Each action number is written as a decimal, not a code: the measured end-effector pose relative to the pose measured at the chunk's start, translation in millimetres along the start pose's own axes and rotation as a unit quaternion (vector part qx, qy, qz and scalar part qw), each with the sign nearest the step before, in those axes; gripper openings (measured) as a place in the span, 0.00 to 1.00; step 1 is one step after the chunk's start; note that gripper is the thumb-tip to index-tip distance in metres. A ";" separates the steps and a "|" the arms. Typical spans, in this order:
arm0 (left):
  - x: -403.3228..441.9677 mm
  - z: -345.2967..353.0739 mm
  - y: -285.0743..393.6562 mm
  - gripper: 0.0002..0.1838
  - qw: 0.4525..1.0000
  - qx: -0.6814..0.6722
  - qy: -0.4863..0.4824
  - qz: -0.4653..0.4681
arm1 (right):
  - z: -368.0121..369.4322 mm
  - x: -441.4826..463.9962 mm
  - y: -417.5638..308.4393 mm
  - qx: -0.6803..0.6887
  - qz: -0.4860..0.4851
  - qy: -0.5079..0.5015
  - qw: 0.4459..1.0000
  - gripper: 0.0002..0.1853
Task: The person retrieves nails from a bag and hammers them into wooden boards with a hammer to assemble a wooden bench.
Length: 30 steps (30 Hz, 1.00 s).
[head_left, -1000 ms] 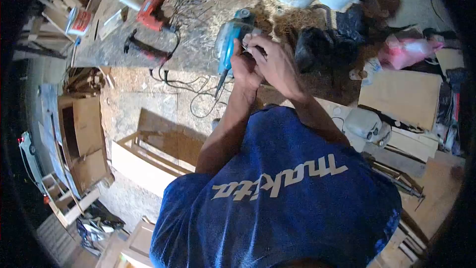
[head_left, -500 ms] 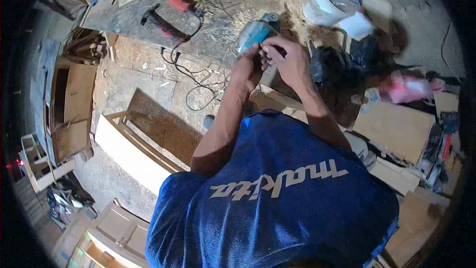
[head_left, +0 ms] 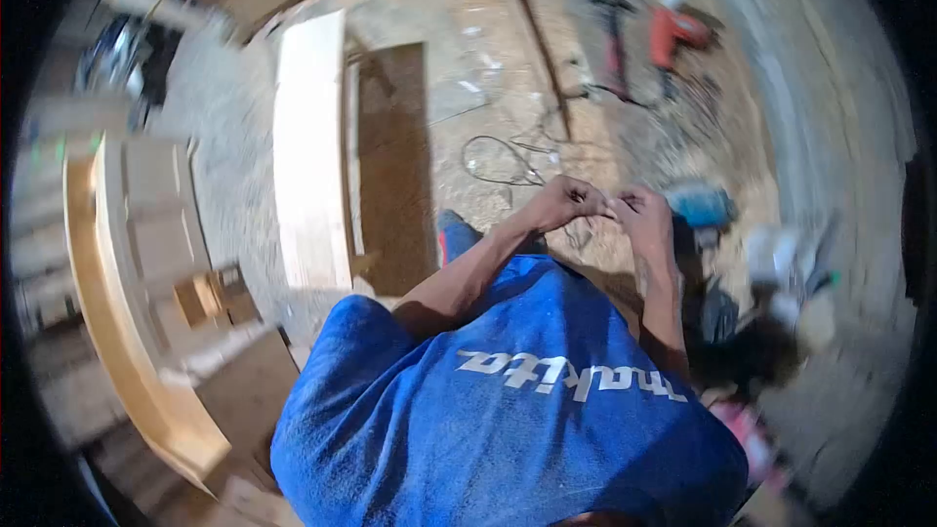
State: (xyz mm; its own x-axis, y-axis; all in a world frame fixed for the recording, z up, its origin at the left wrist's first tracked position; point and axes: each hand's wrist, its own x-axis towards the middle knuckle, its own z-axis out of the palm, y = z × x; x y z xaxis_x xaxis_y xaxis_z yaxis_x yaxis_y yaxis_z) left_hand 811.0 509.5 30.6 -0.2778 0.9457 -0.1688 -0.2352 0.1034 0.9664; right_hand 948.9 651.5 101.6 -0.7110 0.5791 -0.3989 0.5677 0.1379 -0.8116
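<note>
My left hand (head_left: 564,203) and my right hand (head_left: 642,218) meet in front of my blue shirt, fingertips pinched together and almost touching. Whatever lies between the fingertips is too small and blurred to name. Just right of my right hand, a teal power tool (head_left: 701,205) rests on the workbench among wood shavings. Neither hand touches it.
Farther up the bench lie a red drill (head_left: 678,34) and a black-and-red tool (head_left: 613,49). A black cord (head_left: 508,161) loops down beyond my left hand. A pale wooden frame (head_left: 310,146) stands on the floor, with a panelled cabinet piece (head_left: 151,205) at left.
The view has swung round to the left, so the bench now lies at the right. My hands have come away from the teal tool, still pinched close together.
</note>
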 end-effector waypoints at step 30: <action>-375.7 -268.6 -230.9 0.19 0.466 -0.056 0.866 -0.172 | 195.1 351.2 -119.5 -0.033 -0.290 0.124 0.949 0.23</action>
State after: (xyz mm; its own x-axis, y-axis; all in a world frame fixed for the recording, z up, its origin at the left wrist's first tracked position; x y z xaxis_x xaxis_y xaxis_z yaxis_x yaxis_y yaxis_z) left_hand 719.5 47.5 -181.2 -0.5184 -0.7983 -0.3066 -0.5628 0.0485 0.8252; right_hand 550.4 681.6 -24.8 -0.7969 0.5606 0.2249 0.1415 0.5352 -0.8328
